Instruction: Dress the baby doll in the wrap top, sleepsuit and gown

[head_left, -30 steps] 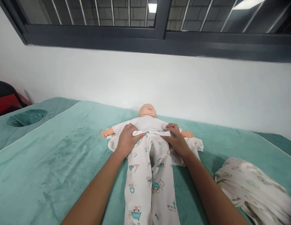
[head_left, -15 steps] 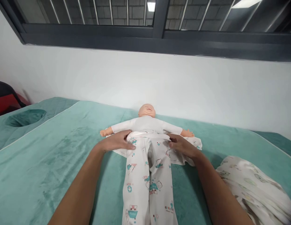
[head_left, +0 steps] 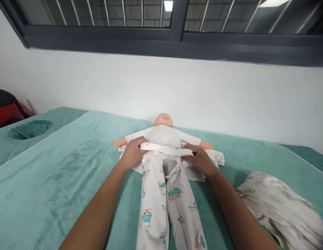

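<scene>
Trousers (head_left: 153,198), printed, one pair: stretched between left hand (head_left: 132,152) and right hand (head_left: 200,159), both of which gripped the waistband (head_left: 161,148); crotch opening (head_left: 169,166) had widened since a moment earlier, so the garment evidently remained unsettled; doll (head_left: 163,135), white-topped, lay just beyond the hands

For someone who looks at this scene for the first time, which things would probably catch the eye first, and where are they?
Probably the doll, lying with arms spread near the wall, at the middle. Next, the printed trousers in front of it, their waistband held between the left hand and right hand. The crumpled patterned cloth stands out at lower right on the green cover.
</scene>
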`<control>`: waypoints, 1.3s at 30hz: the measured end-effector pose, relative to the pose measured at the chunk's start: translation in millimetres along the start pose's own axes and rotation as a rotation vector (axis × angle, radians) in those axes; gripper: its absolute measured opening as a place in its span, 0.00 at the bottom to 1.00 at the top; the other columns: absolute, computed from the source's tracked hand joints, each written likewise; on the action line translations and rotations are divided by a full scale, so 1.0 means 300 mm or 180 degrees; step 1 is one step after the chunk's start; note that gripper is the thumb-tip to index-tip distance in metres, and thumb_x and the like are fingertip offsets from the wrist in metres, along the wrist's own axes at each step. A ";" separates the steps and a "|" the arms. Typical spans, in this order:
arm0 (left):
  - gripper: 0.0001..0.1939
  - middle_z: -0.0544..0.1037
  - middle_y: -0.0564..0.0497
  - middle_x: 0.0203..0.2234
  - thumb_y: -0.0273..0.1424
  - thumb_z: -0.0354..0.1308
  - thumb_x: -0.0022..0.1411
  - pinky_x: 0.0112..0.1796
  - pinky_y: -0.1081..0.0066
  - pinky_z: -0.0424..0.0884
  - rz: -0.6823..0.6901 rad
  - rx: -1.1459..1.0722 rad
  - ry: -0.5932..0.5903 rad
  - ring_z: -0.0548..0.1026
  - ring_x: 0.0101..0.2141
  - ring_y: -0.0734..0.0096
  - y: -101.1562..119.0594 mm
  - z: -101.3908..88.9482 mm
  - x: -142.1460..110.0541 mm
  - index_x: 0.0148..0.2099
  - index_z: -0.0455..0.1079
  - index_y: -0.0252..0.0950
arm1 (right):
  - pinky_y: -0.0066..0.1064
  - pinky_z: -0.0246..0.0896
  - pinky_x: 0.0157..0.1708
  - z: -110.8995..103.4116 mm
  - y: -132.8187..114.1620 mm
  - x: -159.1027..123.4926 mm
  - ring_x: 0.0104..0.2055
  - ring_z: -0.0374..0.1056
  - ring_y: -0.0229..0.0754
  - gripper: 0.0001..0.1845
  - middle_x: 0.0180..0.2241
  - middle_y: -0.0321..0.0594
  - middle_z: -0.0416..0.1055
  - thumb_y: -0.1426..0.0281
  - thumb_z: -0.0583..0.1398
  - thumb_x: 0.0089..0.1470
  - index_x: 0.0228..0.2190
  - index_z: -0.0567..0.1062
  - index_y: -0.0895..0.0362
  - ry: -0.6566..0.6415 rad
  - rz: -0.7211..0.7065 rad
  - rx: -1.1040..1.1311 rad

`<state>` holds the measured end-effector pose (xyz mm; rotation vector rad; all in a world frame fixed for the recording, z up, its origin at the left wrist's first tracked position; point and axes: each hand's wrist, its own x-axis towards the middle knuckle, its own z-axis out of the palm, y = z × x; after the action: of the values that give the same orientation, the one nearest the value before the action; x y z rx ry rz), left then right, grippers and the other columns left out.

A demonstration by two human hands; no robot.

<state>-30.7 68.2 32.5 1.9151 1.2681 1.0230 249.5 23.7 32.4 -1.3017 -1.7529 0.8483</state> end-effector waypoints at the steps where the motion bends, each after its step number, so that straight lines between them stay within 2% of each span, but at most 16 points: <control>1: 0.10 0.60 0.59 0.22 0.31 0.55 0.51 0.27 0.75 0.53 -0.0006 0.0013 0.0059 0.59 0.26 0.76 -0.002 0.007 0.001 0.25 0.55 0.37 | 0.30 0.56 0.35 0.001 0.003 0.002 0.34 0.63 0.41 0.09 0.30 0.35 0.69 0.64 0.63 0.47 0.28 0.74 0.57 0.0056 -0.0037 -0.0003; 5: 0.07 0.63 0.59 0.24 0.32 0.55 0.53 0.28 0.75 0.56 -0.0080 -0.0051 -0.0023 0.61 0.27 0.75 -0.001 0.023 -0.002 0.30 0.58 0.38 | 0.31 0.57 0.38 0.012 0.011 0.003 0.37 0.65 0.43 0.07 0.31 0.35 0.71 0.66 0.63 0.48 0.30 0.75 0.56 -0.0002 0.0065 0.0112; 10: 0.09 0.68 0.56 0.28 0.38 0.52 0.57 0.32 0.73 0.60 -0.0091 -0.0016 -0.0665 0.66 0.31 0.71 0.014 -0.015 -0.034 0.33 0.64 0.38 | 0.32 0.58 0.42 0.017 0.009 -0.020 0.42 0.67 0.46 0.12 0.36 0.36 0.74 0.64 0.60 0.52 0.37 0.77 0.57 -0.0325 0.0113 0.0298; 12: 0.15 0.71 0.54 0.34 0.42 0.57 0.54 0.34 0.71 0.63 -0.0174 -0.0109 -0.1092 0.68 0.35 0.67 0.017 -0.046 -0.060 0.41 0.66 0.39 | 0.33 0.59 0.42 0.011 0.001 -0.038 0.43 0.67 0.46 0.15 0.38 0.37 0.74 0.61 0.59 0.53 0.39 0.76 0.56 -0.0458 0.0167 0.0257; 13: 0.22 0.71 0.53 0.38 0.43 0.60 0.51 0.36 0.71 0.65 -0.0219 -0.0165 -0.1296 0.69 0.38 0.65 0.017 -0.061 -0.076 0.47 0.65 0.39 | 0.33 0.60 0.43 0.009 -0.005 -0.049 0.43 0.67 0.46 0.16 0.40 0.37 0.74 0.60 0.60 0.53 0.41 0.75 0.56 -0.0555 0.0215 0.0247; 15: 0.37 0.70 0.52 0.44 0.43 0.67 0.44 0.40 0.69 0.66 -0.0297 -0.0216 -0.1557 0.69 0.42 0.62 0.016 -0.080 -0.112 0.55 0.59 0.41 | 0.33 0.61 0.44 0.010 -0.018 -0.074 0.45 0.67 0.47 0.24 0.43 0.38 0.73 0.59 0.65 0.47 0.45 0.72 0.55 -0.0773 0.0308 0.0231; 16: 0.40 0.70 0.52 0.44 0.43 0.68 0.42 0.40 0.69 0.66 -0.0326 -0.0186 -0.1581 0.69 0.42 0.62 0.015 -0.082 -0.132 0.57 0.58 0.42 | 0.33 0.61 0.44 0.014 -0.025 -0.088 0.46 0.67 0.47 0.29 0.45 0.39 0.73 0.60 0.67 0.43 0.47 0.71 0.55 -0.0854 0.0350 0.0216; 18: 0.35 0.70 0.53 0.40 0.43 0.67 0.43 0.38 0.69 0.65 -0.0299 -0.0065 -0.1415 0.68 0.39 0.64 0.016 -0.072 -0.175 0.53 0.60 0.41 | 0.32 0.61 0.43 0.032 -0.041 -0.119 0.45 0.67 0.47 0.33 0.45 0.38 0.73 0.61 0.70 0.38 0.47 0.71 0.54 -0.0867 0.0429 0.0131; 21: 0.16 0.68 0.54 0.34 0.38 0.60 0.48 0.34 0.71 0.62 -0.0064 0.0072 -0.0906 0.66 0.34 0.68 0.023 -0.033 -0.241 0.39 0.64 0.38 | 0.30 0.59 0.35 0.079 -0.058 -0.172 0.37 0.66 0.44 0.17 0.34 0.35 0.74 0.62 0.66 0.41 0.34 0.74 0.56 -0.0596 0.0462 -0.0194; 23: 0.07 0.67 0.55 0.29 0.32 0.56 0.49 0.32 0.72 0.60 0.0016 0.0192 -0.0567 0.64 0.31 0.70 0.031 -0.004 -0.284 0.33 0.62 0.37 | 0.29 0.54 0.29 0.117 -0.063 -0.206 0.30 0.62 0.40 0.09 0.25 0.33 0.69 0.64 0.62 0.43 0.25 0.71 0.57 -0.0248 0.0435 -0.0511; 27: 0.05 0.59 0.59 0.21 0.27 0.51 0.48 0.29 0.72 0.57 -0.0270 0.0287 0.0245 0.59 0.26 0.73 0.050 0.036 -0.353 0.31 0.59 0.38 | 0.29 0.51 0.28 0.188 -0.067 -0.260 0.27 0.57 0.39 0.07 0.20 0.32 0.61 0.67 0.55 0.45 0.19 0.62 0.55 0.0564 0.0352 -0.0768; 29: 0.07 0.60 0.59 0.22 0.26 0.51 0.48 0.29 0.73 0.58 -0.0415 0.0139 0.0429 0.60 0.26 0.73 0.061 0.044 -0.380 0.34 0.60 0.38 | 0.30 0.53 0.30 0.211 -0.073 -0.285 0.29 0.57 0.39 0.06 0.22 0.33 0.62 0.67 0.53 0.46 0.21 0.62 0.55 0.0758 0.0357 -0.0639; 32: 0.11 0.68 0.55 0.31 0.30 0.52 0.53 0.35 0.72 0.63 -0.0381 -0.0191 0.0128 0.66 0.33 0.71 0.079 0.033 -0.422 0.42 0.63 0.37 | 0.31 0.57 0.35 0.222 -0.094 -0.337 0.34 0.61 0.42 0.08 0.28 0.34 0.66 0.63 0.55 0.49 0.28 0.66 0.55 0.0710 0.0375 -0.0429; 35: 0.22 0.68 0.50 0.42 0.39 0.58 0.53 0.42 0.70 0.65 -0.0178 -0.0315 -0.0484 0.68 0.41 0.66 0.095 0.002 -0.470 0.48 0.63 0.36 | 0.33 0.59 0.41 0.214 -0.127 -0.403 0.43 0.64 0.45 0.23 0.40 0.39 0.69 0.57 0.63 0.46 0.41 0.67 0.56 0.0268 0.0291 -0.0143; 37: 0.25 0.66 0.50 0.44 0.42 0.62 0.50 0.43 0.69 0.65 0.0005 -0.0145 -0.0709 0.68 0.43 0.65 0.104 -0.015 -0.498 0.47 0.64 0.37 | 0.33 0.60 0.40 0.211 -0.149 -0.440 0.43 0.64 0.45 0.31 0.43 0.40 0.69 0.55 0.66 0.42 0.45 0.66 0.56 -0.0045 0.0299 -0.0056; 39: 0.19 0.67 0.50 0.41 0.42 0.62 0.50 0.43 0.69 0.65 0.0193 0.0106 -0.0675 0.68 0.42 0.65 0.110 -0.016 -0.519 0.40 0.66 0.36 | 0.32 0.60 0.37 0.214 -0.165 -0.460 0.39 0.65 0.44 0.28 0.38 0.38 0.71 0.54 0.66 0.42 0.41 0.69 0.56 -0.0182 0.0392 -0.0135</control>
<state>-57.2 -88.3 20.9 2.0382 1.1191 0.8077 195.0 -125.9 17.5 -1.4381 -1.7577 0.9297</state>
